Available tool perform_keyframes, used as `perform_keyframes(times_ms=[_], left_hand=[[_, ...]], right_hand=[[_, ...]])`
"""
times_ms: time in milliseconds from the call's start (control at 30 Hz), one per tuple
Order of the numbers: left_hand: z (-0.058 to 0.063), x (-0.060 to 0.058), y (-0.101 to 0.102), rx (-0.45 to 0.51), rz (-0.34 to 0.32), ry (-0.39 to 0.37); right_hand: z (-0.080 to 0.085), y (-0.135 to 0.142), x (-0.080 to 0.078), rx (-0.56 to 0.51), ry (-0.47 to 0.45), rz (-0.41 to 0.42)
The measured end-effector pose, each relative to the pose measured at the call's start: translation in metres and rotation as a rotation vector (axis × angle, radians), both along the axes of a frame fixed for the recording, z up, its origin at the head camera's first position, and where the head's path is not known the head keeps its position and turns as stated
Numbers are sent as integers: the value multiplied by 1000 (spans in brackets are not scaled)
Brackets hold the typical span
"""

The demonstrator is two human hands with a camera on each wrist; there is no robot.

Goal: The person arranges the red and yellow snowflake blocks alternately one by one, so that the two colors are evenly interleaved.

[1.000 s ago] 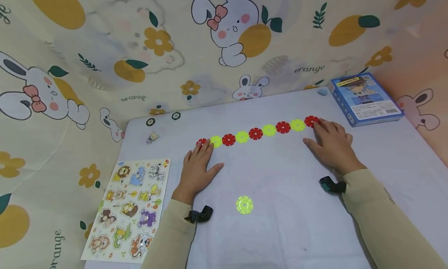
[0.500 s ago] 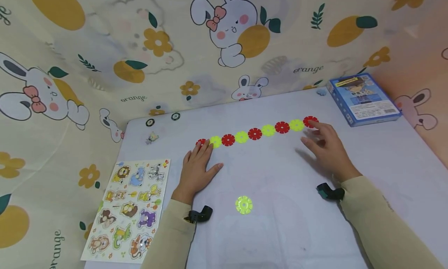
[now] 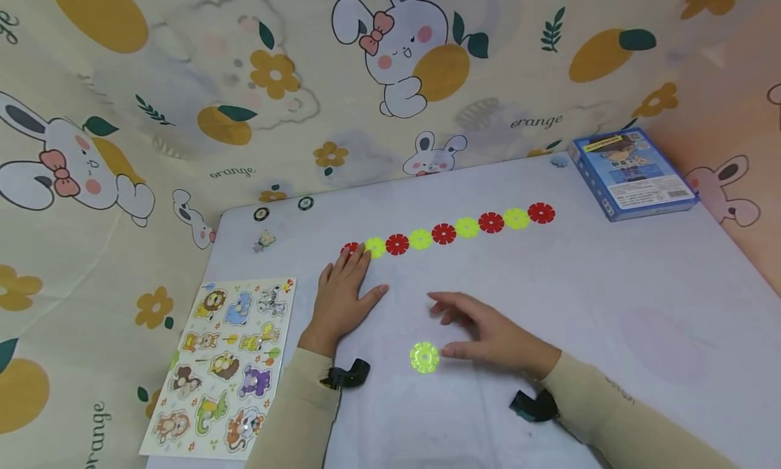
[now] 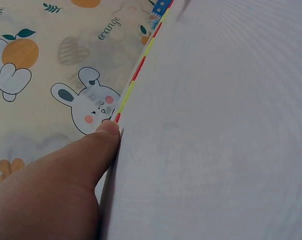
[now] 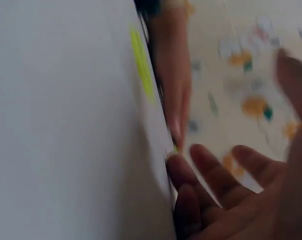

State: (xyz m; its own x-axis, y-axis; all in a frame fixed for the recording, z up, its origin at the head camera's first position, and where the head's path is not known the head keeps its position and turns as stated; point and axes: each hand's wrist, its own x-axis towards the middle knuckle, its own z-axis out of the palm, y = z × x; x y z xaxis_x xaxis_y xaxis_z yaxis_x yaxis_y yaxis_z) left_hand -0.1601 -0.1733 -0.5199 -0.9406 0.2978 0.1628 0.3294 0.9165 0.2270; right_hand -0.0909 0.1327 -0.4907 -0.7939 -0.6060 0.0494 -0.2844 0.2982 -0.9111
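Note:
A row of flat notched discs, alternating red and yellow-green, runs across the white table point(image 3: 610, 279). At its left end my left hand point(image 3: 340, 298) lies with straight fingers on a red disc point(image 3: 350, 249) and the edge of a yellow-green disc point(image 3: 375, 247). The far end is a red disc point(image 3: 541, 213). A single yellow-green disc point(image 3: 424, 357) lies nearer to me, apart from the row. Just right of it hovers my right hand point(image 3: 491, 333), fingers spread and holding nothing. In the right wrist view that loose disc point(image 5: 141, 65) looks blurred.
At the left lies an animal sticker board point(image 3: 219, 367). Two small black rings point(image 3: 261, 214) and a tiny figure point(image 3: 265, 240) sit behind it. A blue box point(image 3: 631, 174) occupies the back right corner, beside a small blue piece point(image 3: 558, 161). Patterned cloth walls point(image 3: 366, 150) border the table.
My right hand has lifted off the red disc at the row's right end and moved left and toward me, beside the loose yellow-green disc. My left hand stays in place.

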Motion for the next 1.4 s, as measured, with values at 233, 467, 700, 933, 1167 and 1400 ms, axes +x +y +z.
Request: perform_keyframes(times_ms=[233,467,700,933,1167,1400], left_hand=[[-1,0,0,-8,3,-1],[-1,0,0,-2,7,-16],[-2,-1,0,-17,12,-16],[-1,-1,0,-9,6,-15],[0,-1,0,-10,6,-21],[-1,0,-1,-9,6,-23]], right_hand=[[-2,-27,19,314,264,62],[2,-21,17,245,70,29],[1,9,-3,36,-87,-197],[-8,68,-39,-33,-60,-567],[-8,136,-70,9,-69,-886],[-5,164,-83,102,-131,-1025]])
